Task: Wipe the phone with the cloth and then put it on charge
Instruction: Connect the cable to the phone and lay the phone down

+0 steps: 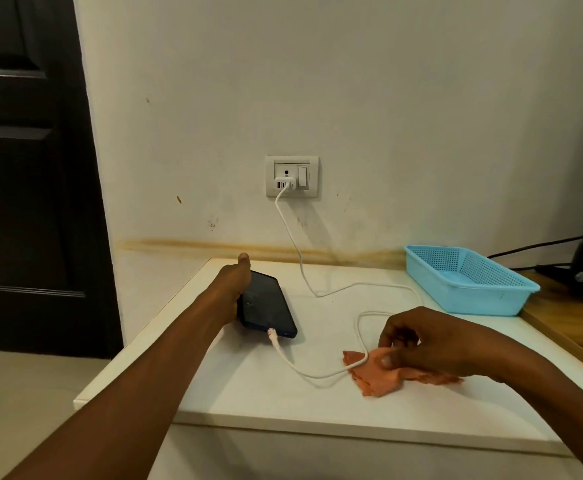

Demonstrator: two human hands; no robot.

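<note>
Charging looks done — my left grip [234,289] clasps the plugged-in phone [270,306] at ten o'clock, right grip [432,341] pinches the orange cloth [376,380]; next, release both.

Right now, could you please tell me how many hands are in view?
2. The left hand holds the phone on the left of the table; the right hand pinches the orange cloth further right.

No text, label, brand, number or sign is legible from my viewpoint. The phone [265,306] gripped in my left hand [232,289] shows a dark screen. Any markings on the charger [284,184] and wall socket plate [291,160] are too small to read.
</note>
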